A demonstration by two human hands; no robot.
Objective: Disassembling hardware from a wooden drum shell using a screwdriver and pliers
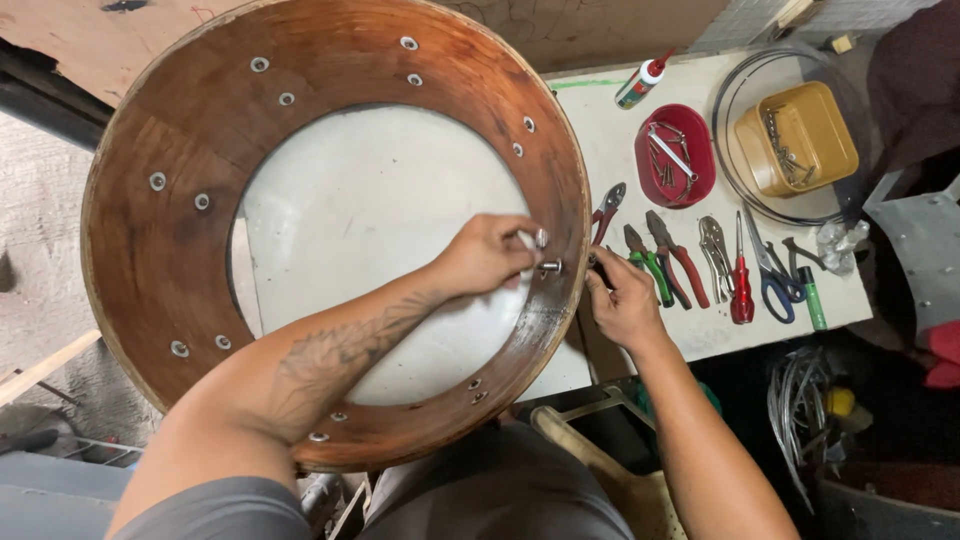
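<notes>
Pinching a small slippery bolt (548, 266) inside the stiff wooden drum shell (180, 250), left hand (490, 252) closed; right hand (620, 300) gripped outside.

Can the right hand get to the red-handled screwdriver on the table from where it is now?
Probably yes: the right hand is outside the wooden drum shell, and the red-handled screwdriver lies uncovered among the pliers just beyond it.

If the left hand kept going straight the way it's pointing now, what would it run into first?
The left hand points rightward inside the wooden drum shell, fingertips at a metal bolt in the wall. It would likely meet that bolt and the inner wall first; the right hand is just outside.
</notes>
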